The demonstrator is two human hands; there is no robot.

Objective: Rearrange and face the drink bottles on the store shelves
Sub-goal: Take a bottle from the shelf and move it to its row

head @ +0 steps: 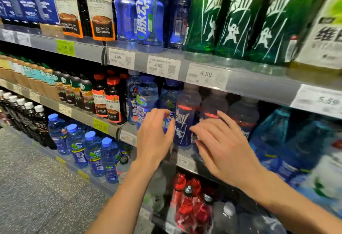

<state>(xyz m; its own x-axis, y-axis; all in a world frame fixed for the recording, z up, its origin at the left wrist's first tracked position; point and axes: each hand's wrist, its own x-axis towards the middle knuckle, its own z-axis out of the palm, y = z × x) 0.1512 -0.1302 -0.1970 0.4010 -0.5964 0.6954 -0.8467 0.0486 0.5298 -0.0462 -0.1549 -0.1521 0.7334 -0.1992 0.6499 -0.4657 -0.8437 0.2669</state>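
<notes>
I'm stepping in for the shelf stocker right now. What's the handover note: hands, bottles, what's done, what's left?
Left hand: open, fingers curled at a blue bottle on the middle shelf, not clearly gripping it.
Right hand: open, palm down, in front of the dark bottle with a red band; contact unclear through blur.
Done: the green bottles on the top shelf stand labels forward.
Left: one upper blue bottle shows its barcode side, so turn it; then face the middle row at the hands.
</notes>
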